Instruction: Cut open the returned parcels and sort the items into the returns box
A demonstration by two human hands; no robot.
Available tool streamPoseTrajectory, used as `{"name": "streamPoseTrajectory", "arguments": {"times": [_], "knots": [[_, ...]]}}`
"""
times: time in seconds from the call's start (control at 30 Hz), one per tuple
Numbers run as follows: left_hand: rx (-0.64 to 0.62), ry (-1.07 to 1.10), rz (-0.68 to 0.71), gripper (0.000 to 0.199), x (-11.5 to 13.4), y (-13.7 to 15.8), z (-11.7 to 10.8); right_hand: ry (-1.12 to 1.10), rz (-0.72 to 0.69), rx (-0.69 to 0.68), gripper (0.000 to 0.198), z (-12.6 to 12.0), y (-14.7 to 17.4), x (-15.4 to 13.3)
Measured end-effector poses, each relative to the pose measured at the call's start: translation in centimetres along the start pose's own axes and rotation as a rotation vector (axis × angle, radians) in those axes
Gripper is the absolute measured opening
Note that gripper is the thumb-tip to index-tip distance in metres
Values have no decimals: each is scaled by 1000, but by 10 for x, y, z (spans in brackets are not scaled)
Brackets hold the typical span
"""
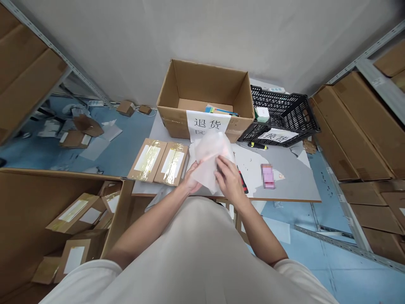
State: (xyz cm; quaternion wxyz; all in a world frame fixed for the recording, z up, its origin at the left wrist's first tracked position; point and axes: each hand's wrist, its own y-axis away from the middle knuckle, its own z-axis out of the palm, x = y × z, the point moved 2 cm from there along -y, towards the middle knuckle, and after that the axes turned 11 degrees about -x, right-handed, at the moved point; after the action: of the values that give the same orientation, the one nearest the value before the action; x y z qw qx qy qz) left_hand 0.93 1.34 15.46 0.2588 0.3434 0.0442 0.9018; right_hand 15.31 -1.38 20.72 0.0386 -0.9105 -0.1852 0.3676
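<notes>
A frosted, whitish plastic bag [210, 158] is held up over the front edge of the table, with a faint pinkish tint showing through its upper part. What lies inside it cannot be made out. My left hand [192, 179] grips the bag's lower left side, thumb on top. On the right side, my right hand [230, 179] has its fingers bent against the bag and appears to pinch it. Partly behind my right wrist lies a red and black tool [243, 183]. Two taped cartons [172, 162] sit side by side left of my left hand.
A large open carton [171, 120] with a paper sign stands behind the bag. Beside it is a black crate [292, 114] holding a small box. A yellow-black cutter [257, 145] and a blurred pink item [268, 176] lie on the table [294, 181]. Shelves flank both sides.
</notes>
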Motion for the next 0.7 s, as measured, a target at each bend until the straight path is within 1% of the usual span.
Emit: {"name": "streamPoseTrajectory", "arguments": {"times": [0.03,0.1,0.2,0.23,0.27,0.3,0.37,0.43,0.5,0.57,0.6,0.63,0.7], "knots": [[-5,5,13,29,1,0,-1,22,41,24,49,1,-1,5],[-1,23,35,27,2,0,-4,-30,115,40,60,2,-1,17],[-25,69,20,26,4,0,-6,-181,164,-59,51,2,-1,37],[-30,78,8,26,4,-1,-7,-173,183,-71,47,1,0,43],[-30,83,1,26,5,-1,-7,-118,217,-44,44,-3,2,46],[-23,85,-2,27,6,-2,-8,-24,263,20,43,-8,4,48],[0,83,0,27,9,-3,-11,222,348,199,45,-21,9,46],[30,70,2,26,12,-5,-14,437,380,339,53,-35,13,38],[59,55,-4,25,14,-7,-18,558,374,468,58,-48,16,29],[83,46,-14,25,15,-9,-20,558,358,596,56,-55,17,25],[86,44,-19,26,15,-10,-20,504,333,610,51,-55,17,24],[81,42,-21,27,15,-12,-20,411,297,567,44,-52,15,25],[59,37,-22,28,14,-14,-17,130,235,373,33,-40,10,30]]}}
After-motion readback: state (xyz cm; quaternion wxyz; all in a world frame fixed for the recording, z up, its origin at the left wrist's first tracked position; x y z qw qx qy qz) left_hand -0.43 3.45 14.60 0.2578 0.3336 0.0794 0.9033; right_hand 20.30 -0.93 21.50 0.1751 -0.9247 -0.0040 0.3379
